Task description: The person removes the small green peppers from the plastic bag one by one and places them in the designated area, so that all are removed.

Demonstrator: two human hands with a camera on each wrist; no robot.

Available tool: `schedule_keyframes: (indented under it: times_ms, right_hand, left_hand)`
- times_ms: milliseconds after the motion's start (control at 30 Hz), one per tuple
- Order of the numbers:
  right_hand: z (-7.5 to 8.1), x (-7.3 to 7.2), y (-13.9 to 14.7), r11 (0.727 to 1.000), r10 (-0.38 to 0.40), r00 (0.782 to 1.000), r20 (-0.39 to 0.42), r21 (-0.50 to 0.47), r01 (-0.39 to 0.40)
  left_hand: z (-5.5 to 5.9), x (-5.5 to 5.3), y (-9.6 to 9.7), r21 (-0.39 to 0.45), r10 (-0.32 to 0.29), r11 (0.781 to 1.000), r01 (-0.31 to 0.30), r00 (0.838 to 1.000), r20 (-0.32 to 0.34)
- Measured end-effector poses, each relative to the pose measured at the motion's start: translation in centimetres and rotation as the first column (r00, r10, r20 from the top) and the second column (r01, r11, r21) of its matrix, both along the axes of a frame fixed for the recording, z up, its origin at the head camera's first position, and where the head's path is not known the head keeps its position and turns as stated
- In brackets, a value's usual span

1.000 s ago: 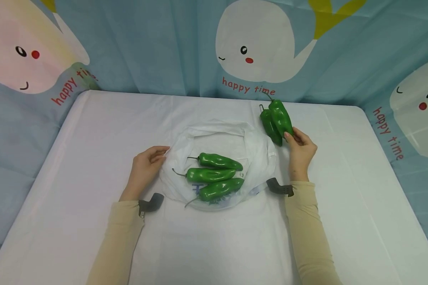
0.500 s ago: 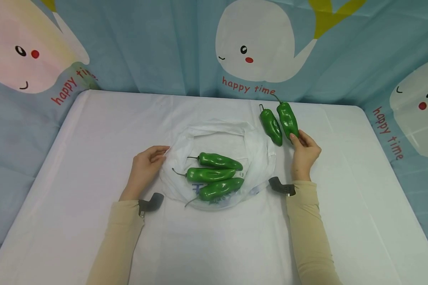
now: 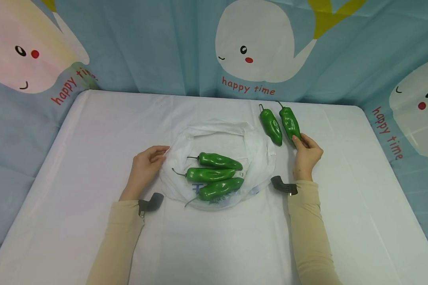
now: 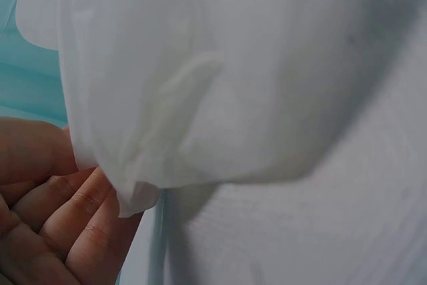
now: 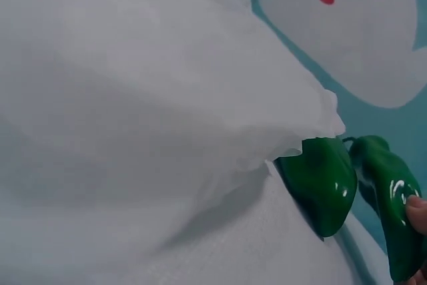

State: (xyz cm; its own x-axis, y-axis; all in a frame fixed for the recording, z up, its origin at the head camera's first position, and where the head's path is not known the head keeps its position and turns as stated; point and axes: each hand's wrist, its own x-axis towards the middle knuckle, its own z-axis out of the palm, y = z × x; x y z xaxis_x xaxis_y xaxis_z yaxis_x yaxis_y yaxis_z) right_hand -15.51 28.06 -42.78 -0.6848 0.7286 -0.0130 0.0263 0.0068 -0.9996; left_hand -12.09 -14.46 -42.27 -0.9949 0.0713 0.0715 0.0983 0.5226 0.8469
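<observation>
A white plastic bag (image 3: 264, 158) lies with its mouth spread wide in the middle of the table. Three green peppers rest inside it side by side, among them a middle pepper (image 3: 211, 175). My left hand (image 3: 146, 168) pinches the bag's left rim; the left wrist view shows the thin plastic (image 4: 200, 98) between thumb and fingers (image 4: 93, 231). Right of the bag, my right hand (image 3: 306, 156) pinches another green pepper (image 3: 289, 120) by its lower tip, stem pointing away. One more green pepper (image 3: 271, 126) lies just left of it, partly hidden by the bag in the right wrist view.
A white cloth (image 3: 110, 118) covers the table. Behind the far edge hangs a blue curtain (image 3: 157, 51) with printed whales. Dark wrist cameras (image 3: 151, 202) sit on both wrists, near the bag's sides.
The pepper in my right hand has moved right and slightly nearer, away from the pepper beside it, which it overlapped before. My left hand and the bag have stayed put.
</observation>
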Motion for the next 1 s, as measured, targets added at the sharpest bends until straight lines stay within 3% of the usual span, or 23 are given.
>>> schedule_keyframes:
  times_ms: [233, 467, 567, 700, 833, 1000]
  right_hand:
    - [-0.2, 0.0, 0.3, 1.000, -0.001, 0.998, 0.070, 0.032, -0.001]
    - [-0.7, 0.0, 0.4, 0.980, 0.017, 0.988, 0.152, 0.195, -0.047]
    - [-0.6, -0.1, 0.4, 0.973, 0.042, 0.983, 0.181, 0.218, -0.081]
    - [-0.4, 0.0, 0.5, 0.954, 0.084, 0.965, 0.249, 0.260, -0.150]
    - [-0.1, 0.2, 0.8, 0.916, 0.134, 0.933, 0.334, 0.317, -0.244]
    - [0.3, 0.5, 1.3, 0.897, 0.194, 0.914, 0.356, 0.313, -0.312]
  left_hand:
    - [0.0, 0.0, 0.0, -0.003, 0.001, 1.000, -0.001, 1.000, 0.004]
    - [0.1, 0.0, 0.1, -0.005, 0.000, 1.000, 0.000, 1.000, -0.003]
    - [0.2, 0.1, 0.1, -0.004, -0.001, 1.000, 0.001, 1.000, 0.001]
    - [0.2, 0.1, 0.1, -0.005, -0.001, 1.000, 0.001, 1.000, 0.008]
    - [0.2, 0.1, 0.1, -0.006, 0.000, 1.000, 0.001, 1.000, 0.010]
    - [0.1, 0.0, 0.1, -0.005, 0.001, 1.000, -0.001, 1.000, 0.003]
